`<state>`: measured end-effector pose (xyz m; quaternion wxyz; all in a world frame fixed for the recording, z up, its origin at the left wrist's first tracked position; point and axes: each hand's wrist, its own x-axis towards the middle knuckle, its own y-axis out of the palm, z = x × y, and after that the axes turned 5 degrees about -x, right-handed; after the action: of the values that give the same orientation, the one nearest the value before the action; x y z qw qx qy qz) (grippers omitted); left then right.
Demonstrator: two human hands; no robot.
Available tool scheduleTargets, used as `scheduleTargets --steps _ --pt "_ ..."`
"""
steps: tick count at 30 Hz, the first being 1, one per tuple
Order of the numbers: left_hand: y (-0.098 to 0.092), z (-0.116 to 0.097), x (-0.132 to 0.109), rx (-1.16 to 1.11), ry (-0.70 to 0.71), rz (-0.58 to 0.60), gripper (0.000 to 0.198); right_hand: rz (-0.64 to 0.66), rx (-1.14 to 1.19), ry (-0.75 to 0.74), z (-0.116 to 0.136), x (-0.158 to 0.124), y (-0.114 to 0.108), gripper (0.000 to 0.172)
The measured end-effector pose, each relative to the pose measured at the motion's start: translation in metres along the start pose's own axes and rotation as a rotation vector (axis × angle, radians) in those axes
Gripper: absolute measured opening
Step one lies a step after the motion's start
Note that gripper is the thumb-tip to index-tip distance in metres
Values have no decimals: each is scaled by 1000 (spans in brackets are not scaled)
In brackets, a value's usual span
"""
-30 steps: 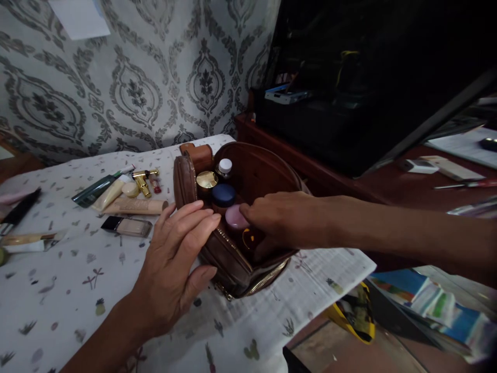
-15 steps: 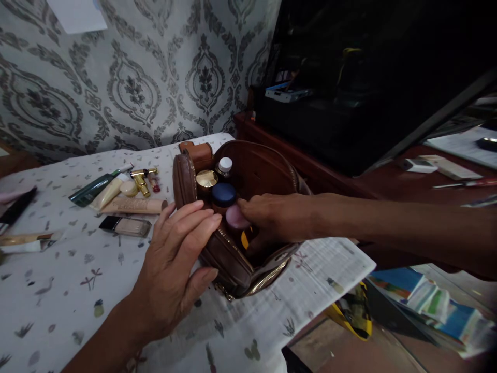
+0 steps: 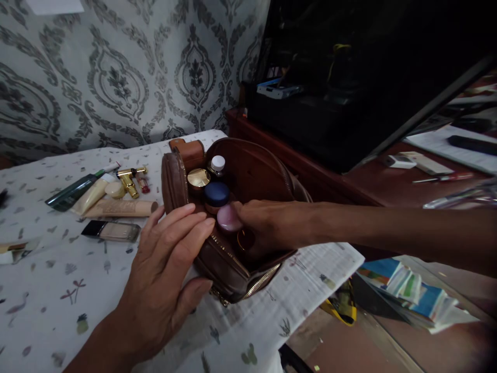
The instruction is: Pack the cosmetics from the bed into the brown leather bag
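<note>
The left hand (image 3: 163,274) lies against the near side of a brown leather bag (image 3: 229,264) that stands open on the table (image 3: 50,290). Its fingers (image 3: 182,228) are stretched out flat and close together, tips up at the zipped rim, thumb pressed lower on the bag's wall; they grip nothing.

The right hand (image 3: 267,228) comes in from the right and dips into the bag's open mouth. Its forefinger touches the edge of a pink-lidded jar (image 3: 229,218), which sits inside the bag between the two sets of fingertips. The other right fingers curl down into the bag out of sight, so I cannot tell whether they have closed on the jar or only touch it.

Just beyond the pink-lidded jar, deeper in the bag, stand a blue-lidded jar (image 3: 216,194), then a gold-lidded jar (image 3: 198,177) and a small white-capped bottle (image 3: 218,163).

Out past the left fingers, on the patterned cloth, lie a beige tube (image 3: 120,208), a flat glass bottle with a black cap (image 3: 112,231), a green tube (image 3: 72,191) and a gold pump bottle (image 3: 130,181), all apart from the bag. Under the right wrist a sheet of newspaper (image 3: 318,269) overhangs the table's edge.
</note>
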<state>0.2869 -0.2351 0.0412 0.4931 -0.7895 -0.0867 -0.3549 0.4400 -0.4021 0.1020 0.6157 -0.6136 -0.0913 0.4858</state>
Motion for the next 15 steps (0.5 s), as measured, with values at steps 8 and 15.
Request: scheduleTargets --steps 8,15 --pt "0 -1 -1 10 -1 5 53 82 -86 74 5 2 -1 68" --pt "0 1 0 9 23 -13 50 32 -249 -37 16 -9 -7 60"
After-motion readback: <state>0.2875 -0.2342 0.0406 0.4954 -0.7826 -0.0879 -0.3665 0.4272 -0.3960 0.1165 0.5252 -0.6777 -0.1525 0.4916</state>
